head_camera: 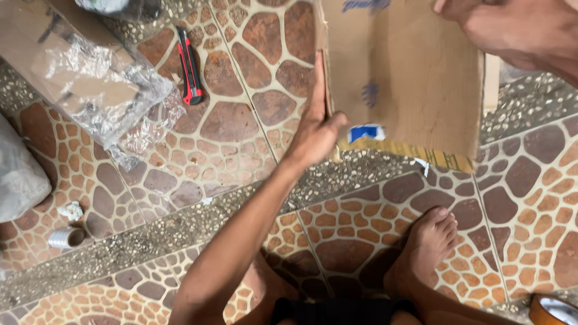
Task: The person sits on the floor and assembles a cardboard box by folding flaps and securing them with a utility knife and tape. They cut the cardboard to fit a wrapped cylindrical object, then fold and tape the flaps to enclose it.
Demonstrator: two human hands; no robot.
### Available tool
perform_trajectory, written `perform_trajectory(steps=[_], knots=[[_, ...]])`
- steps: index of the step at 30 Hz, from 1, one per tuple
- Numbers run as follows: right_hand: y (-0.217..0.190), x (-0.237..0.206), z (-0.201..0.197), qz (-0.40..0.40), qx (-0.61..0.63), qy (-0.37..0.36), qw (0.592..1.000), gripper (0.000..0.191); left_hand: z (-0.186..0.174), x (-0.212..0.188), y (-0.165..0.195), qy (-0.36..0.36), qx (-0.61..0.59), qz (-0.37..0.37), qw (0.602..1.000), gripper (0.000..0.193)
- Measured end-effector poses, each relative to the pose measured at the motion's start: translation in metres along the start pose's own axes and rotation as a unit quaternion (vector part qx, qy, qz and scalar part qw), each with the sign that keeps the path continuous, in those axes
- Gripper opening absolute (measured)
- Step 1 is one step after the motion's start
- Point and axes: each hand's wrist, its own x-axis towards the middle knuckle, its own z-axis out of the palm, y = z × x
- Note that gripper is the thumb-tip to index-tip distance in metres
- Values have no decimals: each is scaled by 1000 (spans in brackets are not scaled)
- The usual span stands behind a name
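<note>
A brown cardboard box (pixel 409 78) with blue markings and a strip of tape along its lower edge stands on the tiled floor at the upper right. My left hand (pixel 316 129) holds the box's left edge, with the fingers stretched up along the side and the thumb on the front face. My right hand (pixel 512 30) grips the box at its upper right corner and is partly cut off by the frame. My bare foot (pixel 428 241) rests on the floor below the box.
A red and black box cutter (pixel 190 66) lies on the tiles to the left of the box. Crumpled clear plastic wrap over flat cardboard (pixel 90 78) fills the upper left. A white bag (pixel 18 174), a small tape roll (pixel 66 238) and a brown tape roll (pixel 554 310) lie around.
</note>
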Motion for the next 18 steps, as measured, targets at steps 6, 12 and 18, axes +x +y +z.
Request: perform_trajectory(steps=[6, 12, 18], knots=[[23, -4, 7, 3, 124, -19, 992, 42, 14, -19, 39, 140, 177, 3, 974, 115], [24, 15, 47, 155, 124, -26, 980, 58, 56, -13, 41, 83, 424, -34, 901, 118], [41, 23, 76, 92, 97, 51, 990, 80, 67, -3, 21, 74, 471, -52, 877, 117]])
